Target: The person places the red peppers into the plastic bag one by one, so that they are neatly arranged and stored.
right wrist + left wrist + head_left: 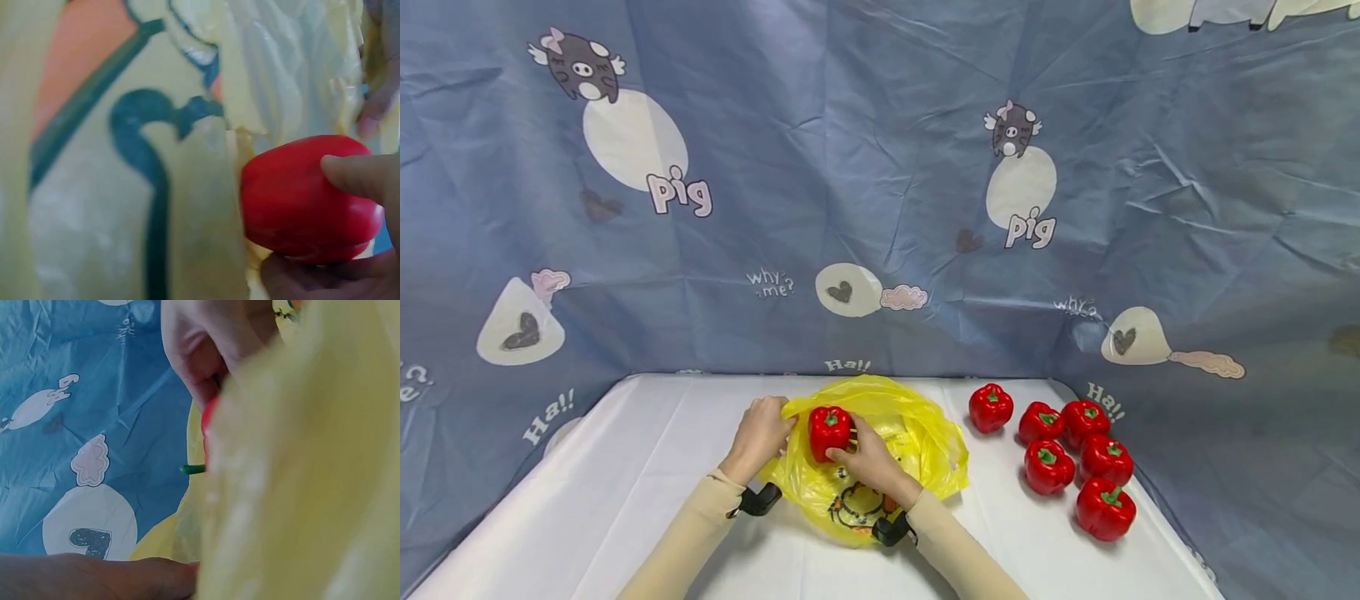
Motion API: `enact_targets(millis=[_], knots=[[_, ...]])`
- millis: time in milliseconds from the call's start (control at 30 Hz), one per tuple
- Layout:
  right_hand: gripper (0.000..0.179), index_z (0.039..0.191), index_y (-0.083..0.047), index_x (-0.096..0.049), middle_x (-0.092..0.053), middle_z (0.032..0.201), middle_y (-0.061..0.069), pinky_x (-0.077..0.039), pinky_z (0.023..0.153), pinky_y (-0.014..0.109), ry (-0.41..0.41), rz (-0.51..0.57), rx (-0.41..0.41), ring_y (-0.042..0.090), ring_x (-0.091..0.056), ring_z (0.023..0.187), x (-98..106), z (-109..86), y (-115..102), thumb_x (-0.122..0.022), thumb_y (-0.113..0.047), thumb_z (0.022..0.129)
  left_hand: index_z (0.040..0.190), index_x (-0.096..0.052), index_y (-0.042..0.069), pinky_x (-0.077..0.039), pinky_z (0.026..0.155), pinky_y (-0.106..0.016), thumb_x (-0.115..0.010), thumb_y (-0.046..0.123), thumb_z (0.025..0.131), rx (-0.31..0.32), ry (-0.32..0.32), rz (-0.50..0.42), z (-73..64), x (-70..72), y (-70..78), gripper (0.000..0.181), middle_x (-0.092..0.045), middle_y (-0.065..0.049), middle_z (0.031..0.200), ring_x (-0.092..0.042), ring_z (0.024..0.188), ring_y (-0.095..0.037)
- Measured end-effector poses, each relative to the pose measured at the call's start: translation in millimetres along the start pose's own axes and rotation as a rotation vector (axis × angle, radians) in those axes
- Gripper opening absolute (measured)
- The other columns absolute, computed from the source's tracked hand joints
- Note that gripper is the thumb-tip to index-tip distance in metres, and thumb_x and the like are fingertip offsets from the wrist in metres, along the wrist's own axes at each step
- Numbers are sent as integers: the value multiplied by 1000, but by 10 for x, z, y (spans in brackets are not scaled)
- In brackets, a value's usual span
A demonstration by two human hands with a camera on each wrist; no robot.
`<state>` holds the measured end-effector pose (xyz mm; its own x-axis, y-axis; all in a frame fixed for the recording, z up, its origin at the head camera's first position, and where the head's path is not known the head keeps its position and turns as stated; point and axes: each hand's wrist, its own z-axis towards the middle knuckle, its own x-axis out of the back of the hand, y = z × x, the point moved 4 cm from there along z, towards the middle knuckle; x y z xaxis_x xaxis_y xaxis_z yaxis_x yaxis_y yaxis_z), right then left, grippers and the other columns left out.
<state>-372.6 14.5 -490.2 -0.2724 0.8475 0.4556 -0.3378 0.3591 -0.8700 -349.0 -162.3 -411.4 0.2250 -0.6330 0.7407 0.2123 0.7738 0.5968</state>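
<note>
Glossy pepper [829, 431] meets crinkled bag [925, 442].

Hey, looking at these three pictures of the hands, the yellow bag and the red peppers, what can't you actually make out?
- Inside of the yellow bag: hidden by its own folds in the head view.
- Held pepper: its stem is out of sight in the right wrist view; the left wrist view shows only a red sliver behind blurred plastic.
- Left hand: its fingertips disappear into the bag's edge.
- Right hand: cut off by the frame edge in the right wrist view.
- Bag's print: blurred, unreadable.
</note>
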Motion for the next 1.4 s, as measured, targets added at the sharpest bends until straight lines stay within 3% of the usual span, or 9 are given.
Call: enact_targets(millis=[133,267,467,800,967,1100,1167,1400], knots=[[70,150,-6,-27,-39,148,14,-40,107,42,-56,-33,28,26,-45,133,-16,-11,-13,-62,-29,94,83,-70,2,-44,40,-21,-68,6,87,-38,9,16,-1,18,49,6,-58,-4,55,-52,38,-8],[71,151,-6,-26,-41,148,12,-43,104,40,-49,-12,30,25,-48,131,-31,-11,11,-62,-30,95,79,-71,5,-41,40,-22,-70,6,86,-85,36,42,-8,37,95,7,-57,-2,53,-48,37,-8],[75,148,-6,-33,-48,143,11,-48,98,35,-21,-12,16,24,-53,127,-43,1,59,-70,-33,89,81,-72,1,-38,43,-22,-72,3,83,-60,60,89,-5,28,25,3,-58,-2,56,-47,42,-9],[85,146,-3,-34,-53,137,10,-48,98,37,-8,-37,-9,22,-54,124,22,-37,0,-74,-42,83,77,-70,3,-34,43,-25,-71,9,85,-89,70,74,14,25,26,10,-51,1,51,-43,42,-9],[92,149,2,-25,-48,140,19,-48,98,42,-31,-48,-24,30,-50,127,145,-145,-101,-74,-39,84,79,-71,3,-35,46,-25,-71,10,85,-98,77,76,38,19,46,9,-57,-1,54,-44,44,-10],[94,151,1,-21,-42,145,22,-43,102,46,-62,-94,-31,35,-46,131,291,-278,-198,-74,-38,84,80,-72,4,-33,44,-26,-71,11,85,-85,66,76,44,8,29,9,-50,1,50,-41,42,-9],[94,151,0,-21,-42,145,21,-41,104,46,-68,-106,-23,36,-46,132,370,-345,-233,-74,-40,84,80,-71,4,-31,44,-26,-71,11,85,-81,57,78,43,9,19,9,-47,2,50,-38,43,-9],[89,151,-9,-27,-44,146,11,-41,105,42,-32,-112,-24,31,-46,133,626,-616,-277,-74,-42,83,90,-74,1,-30,46,-27,-72,10,84,-96,39,80,49,6,22,11,-60,-4,59,-37,46,-10]])
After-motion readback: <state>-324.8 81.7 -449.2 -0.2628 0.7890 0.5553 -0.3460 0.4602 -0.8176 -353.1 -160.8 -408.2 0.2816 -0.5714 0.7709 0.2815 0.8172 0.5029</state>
